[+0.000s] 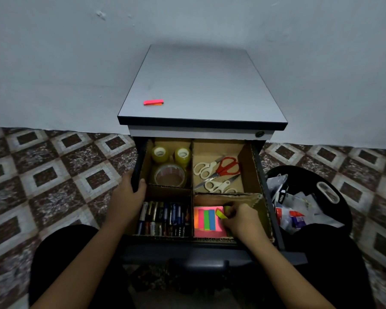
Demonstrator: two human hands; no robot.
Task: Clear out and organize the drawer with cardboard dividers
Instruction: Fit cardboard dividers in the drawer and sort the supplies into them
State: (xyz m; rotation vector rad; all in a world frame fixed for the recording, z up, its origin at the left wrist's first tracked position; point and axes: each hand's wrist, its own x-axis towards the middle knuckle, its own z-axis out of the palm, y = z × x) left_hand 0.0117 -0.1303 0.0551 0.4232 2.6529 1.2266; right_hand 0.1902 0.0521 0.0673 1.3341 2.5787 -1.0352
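The open drawer [274,210] is split by cardboard dividers [192,188] into four compartments. Tape rolls [170,175] fill the far left one, three scissors [218,172] the far right one, and batteries [165,217] the near left one. Pink sticky notes with coloured flags [206,220] lie in the near right compartment. My left hand [129,192] grips the drawer's left side wall. My right hand [241,217] is inside the near right compartment, pinching a small yellow flag pad [221,214] over the pink notes.
A pink and orange flag pad [153,102] lies on the grey cabinet top [201,85]. A black bin [334,197] with wrappers and scraps stands on the tiled floor to the right of the drawer. My knees flank the drawer front.
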